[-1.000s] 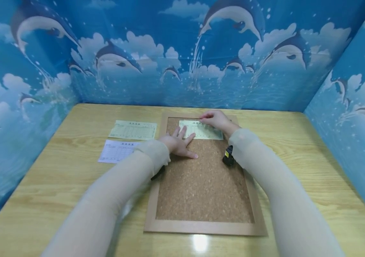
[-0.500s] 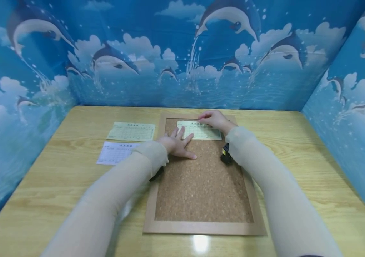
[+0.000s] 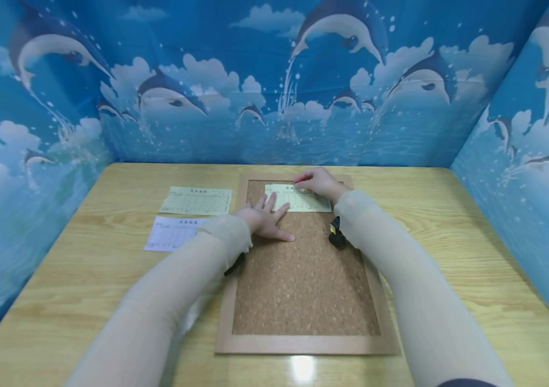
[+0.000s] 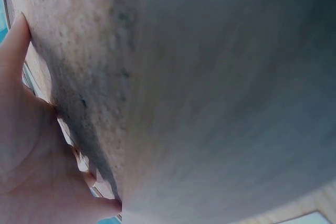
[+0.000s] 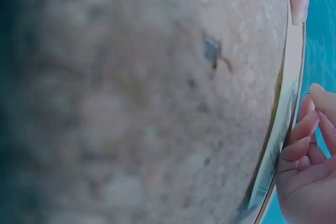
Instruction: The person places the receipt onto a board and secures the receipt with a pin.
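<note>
A framed cork board (image 3: 303, 279) lies on the table with a pale green printed form (image 3: 305, 200) near its top edge. My left hand (image 3: 266, 221) lies spread on the board, fingertips on the form's left part and thumb on bare cork. At the form's top edge, my right hand (image 3: 320, 183) pinches a small pin between thumb and forefinger. The right wrist view shows only the thin dark tip of this pin (image 5: 307, 93); the fingertips of the right hand (image 5: 310, 161) hide the rest. In the left wrist view, the left hand (image 4: 37, 145) presses against the cork.
Left of the board, another green form (image 3: 196, 200) lies on the wooden table (image 3: 86, 279). Below it is a lilac form (image 3: 170, 234), partly covered by the left sleeve. A dolphin-print curtain (image 3: 274, 107) stands behind the table and along both sides.
The head view has shifted slightly, so the whole scene sits a little lower and further left. Both hands keep nearly the same places on the board and the form.
</note>
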Available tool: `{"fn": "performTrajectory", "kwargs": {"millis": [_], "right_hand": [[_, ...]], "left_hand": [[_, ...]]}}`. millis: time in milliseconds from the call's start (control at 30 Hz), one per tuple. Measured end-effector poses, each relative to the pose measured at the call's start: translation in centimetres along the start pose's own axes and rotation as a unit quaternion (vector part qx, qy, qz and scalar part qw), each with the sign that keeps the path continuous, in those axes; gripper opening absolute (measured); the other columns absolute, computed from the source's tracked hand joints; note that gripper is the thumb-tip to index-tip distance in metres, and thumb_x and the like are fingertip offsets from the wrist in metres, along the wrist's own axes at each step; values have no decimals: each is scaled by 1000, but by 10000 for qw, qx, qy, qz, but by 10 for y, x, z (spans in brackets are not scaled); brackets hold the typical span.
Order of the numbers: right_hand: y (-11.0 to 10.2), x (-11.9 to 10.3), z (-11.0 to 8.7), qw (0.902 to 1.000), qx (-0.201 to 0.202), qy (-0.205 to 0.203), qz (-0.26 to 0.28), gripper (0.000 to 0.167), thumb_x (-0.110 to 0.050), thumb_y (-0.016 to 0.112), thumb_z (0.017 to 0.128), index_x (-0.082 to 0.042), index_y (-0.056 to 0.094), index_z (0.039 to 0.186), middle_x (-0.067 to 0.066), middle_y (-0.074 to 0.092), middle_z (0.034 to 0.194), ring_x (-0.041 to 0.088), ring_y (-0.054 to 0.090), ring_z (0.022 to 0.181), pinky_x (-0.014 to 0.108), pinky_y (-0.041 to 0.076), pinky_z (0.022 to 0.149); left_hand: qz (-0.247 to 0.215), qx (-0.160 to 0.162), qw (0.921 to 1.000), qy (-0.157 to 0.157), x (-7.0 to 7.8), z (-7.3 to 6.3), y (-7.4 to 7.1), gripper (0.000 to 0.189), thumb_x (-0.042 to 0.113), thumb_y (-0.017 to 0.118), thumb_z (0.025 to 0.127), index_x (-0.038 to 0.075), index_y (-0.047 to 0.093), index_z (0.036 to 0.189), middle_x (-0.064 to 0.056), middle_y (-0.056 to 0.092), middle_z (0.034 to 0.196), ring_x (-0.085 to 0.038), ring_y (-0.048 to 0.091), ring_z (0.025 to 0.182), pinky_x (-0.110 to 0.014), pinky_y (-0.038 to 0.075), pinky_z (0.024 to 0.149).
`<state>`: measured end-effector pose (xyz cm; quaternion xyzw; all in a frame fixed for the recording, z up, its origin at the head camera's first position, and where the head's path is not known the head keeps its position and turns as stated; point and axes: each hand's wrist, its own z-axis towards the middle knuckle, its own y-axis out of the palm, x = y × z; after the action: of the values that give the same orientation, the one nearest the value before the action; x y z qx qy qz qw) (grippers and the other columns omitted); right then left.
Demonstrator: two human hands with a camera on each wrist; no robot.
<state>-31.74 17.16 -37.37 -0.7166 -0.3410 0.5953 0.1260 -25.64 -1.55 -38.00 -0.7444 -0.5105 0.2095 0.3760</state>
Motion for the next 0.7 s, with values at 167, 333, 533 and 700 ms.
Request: {"fn": "performTrajectory", "kwargs": {"millis": [167,333,533,700], "right_hand": [[1,-1,0,9999,28,9,-100,26,-23,62,91,-11,65,114,6,56,120,21,52,102,38,43,85],[2,0,2,9996,102,-72,-235,25,-22,61,92,-9,65,113,8,57,118,22,53,103,39,43,86],[2,0,4,9991,115,-146,-381,25,-21,61,92,-8,65,114,10,58,119,24,53,108,40,42,90],[2,3,8,9991,37,-225,-355,25,-18,60,92,-6,65,114,12,58,120,25,52,110,42,41,93]], "left_hand": [[-57,54,10000,40,-1,0,1,101,87,32,69,40,-17,144,-4,-31,149,-26,-25,136,-56,-1,108],[-72,43,10000,37,-1,1,1,101,87,32,68,40,-17,144,-3,-31,149,-26,-25,136,-56,0,108],[-51,45,10000,34,-2,1,1,102,87,31,68,40,-17,144,-4,-31,149,-26,-24,136,-54,1,109],[-95,43,9999,16,-1,0,1,101,87,32,68,40,-16,144,-3,-31,149,-26,-24,136,-53,1,109]]}}
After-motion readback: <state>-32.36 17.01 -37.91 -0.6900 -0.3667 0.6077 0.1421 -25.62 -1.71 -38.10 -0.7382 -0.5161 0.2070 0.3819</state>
